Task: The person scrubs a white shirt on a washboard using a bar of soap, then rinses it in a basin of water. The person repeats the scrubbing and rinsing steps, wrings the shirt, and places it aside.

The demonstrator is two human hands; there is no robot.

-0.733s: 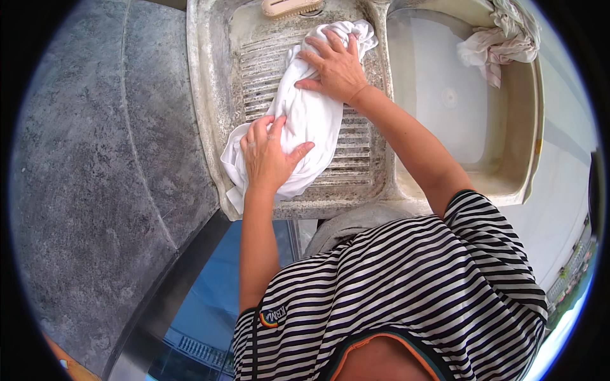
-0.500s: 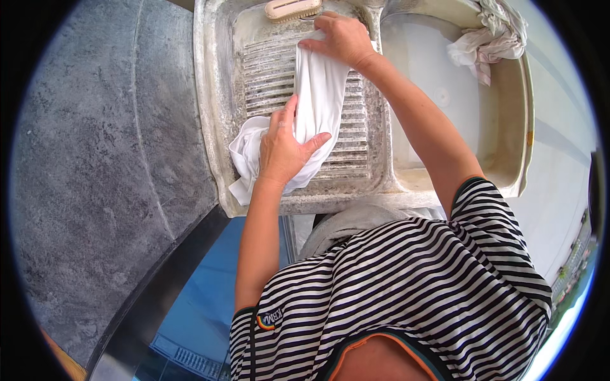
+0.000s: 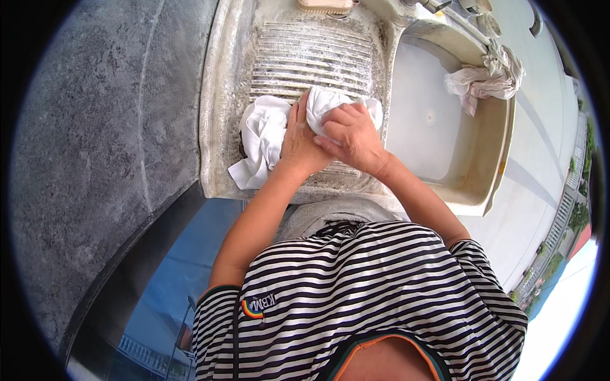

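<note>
The left hand (image 3: pixel 304 145) lies between two heaps of the white cloth (image 3: pixel 264 136), fingers partly covered, so whether it grips cannot be told; the right hand (image 3: pixel 354 141) is curled around a bunch of it. The cloth hides the near ridges of the washboard (image 3: pixel 311 60). Beyond, a rag (image 3: pixel 486 81) covers part of the rim of the basin (image 3: pixel 489 140), and the upper edge cuts off a brush (image 3: pixel 325 6).

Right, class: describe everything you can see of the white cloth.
The white cloth looks like soft, plain fabric, creased and bunched. It lies on the near part of the ribbed washboard: one loose heap left of the left hand, with a flatter corner trailing from it, and another gathered in the right hand. Both hands touch it.
</note>
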